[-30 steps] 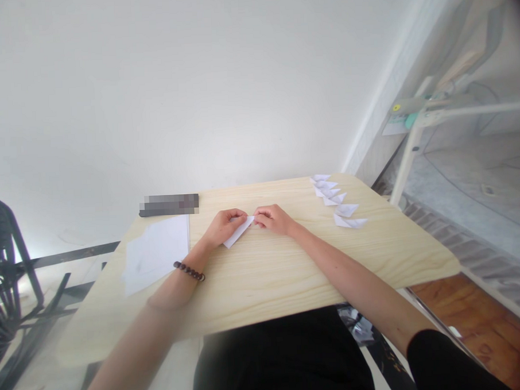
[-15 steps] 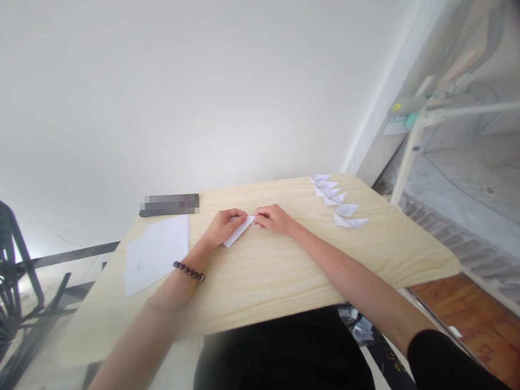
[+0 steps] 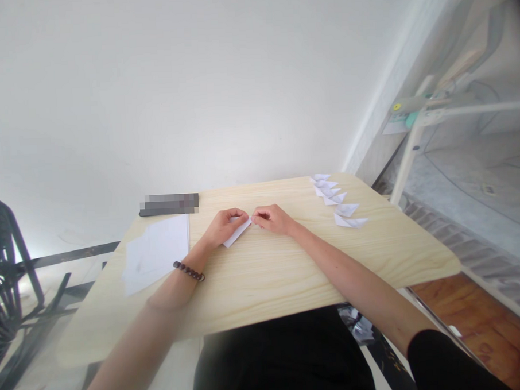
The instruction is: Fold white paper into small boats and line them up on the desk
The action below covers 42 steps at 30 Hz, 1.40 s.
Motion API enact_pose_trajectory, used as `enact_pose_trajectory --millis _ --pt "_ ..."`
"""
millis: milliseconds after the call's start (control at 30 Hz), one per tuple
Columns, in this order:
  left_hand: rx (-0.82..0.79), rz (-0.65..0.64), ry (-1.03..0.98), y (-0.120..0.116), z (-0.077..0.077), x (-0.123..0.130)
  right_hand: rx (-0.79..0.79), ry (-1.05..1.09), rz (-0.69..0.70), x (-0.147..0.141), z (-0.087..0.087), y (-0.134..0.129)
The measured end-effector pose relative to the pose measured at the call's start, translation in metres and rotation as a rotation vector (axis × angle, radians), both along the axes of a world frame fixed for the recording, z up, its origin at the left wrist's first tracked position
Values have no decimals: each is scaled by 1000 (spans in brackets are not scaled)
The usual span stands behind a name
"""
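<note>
A small folded piece of white paper (image 3: 236,235) is held low over the middle of the table. My left hand (image 3: 227,225) grips it from the left, thumb on top and fingers curled behind it. At the paper's right tip, my right hand (image 3: 272,218) pinches the corner between thumb and fingertips. Part of the paper is hidden by the left fingers. Several folded white paper boats (image 3: 347,209) stand in a staggered row to the right of my right hand.
Flat white paper sheets (image 3: 156,248) lie on the left of the wooden table (image 3: 264,281). Behind them is a dark long object (image 3: 169,210), its surface blurred out. A white wall (image 3: 238,92) rises at the back. A black chair (image 3: 8,258) stands at left.
My right fingertips have shifted slightly left, closer to my left hand, at the folded paper's tip. My left hand and the paper boats stay where they were.
</note>
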<state>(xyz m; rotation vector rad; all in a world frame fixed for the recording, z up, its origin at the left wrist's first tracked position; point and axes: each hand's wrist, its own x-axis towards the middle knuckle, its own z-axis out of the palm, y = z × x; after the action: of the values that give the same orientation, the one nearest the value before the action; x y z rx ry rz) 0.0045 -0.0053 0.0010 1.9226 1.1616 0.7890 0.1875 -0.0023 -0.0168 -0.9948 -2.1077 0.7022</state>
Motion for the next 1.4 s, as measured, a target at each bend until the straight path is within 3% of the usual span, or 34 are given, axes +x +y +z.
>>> enact_pose_trajectory --millis 500,767,1067,1400 --pt "-78 -43 -51 -1 3 -1 -162 92 74 0 0 -1" --pt "-78 -26 -60 0 1 -1 -138 84 53 0 1 -1" --pt "-134 39 -301 10 -5 -5 -20 165 -207 8 -4 8" --pt "-51 -21 -286 14 -12 -4 118 37 -125 4 -3 9"
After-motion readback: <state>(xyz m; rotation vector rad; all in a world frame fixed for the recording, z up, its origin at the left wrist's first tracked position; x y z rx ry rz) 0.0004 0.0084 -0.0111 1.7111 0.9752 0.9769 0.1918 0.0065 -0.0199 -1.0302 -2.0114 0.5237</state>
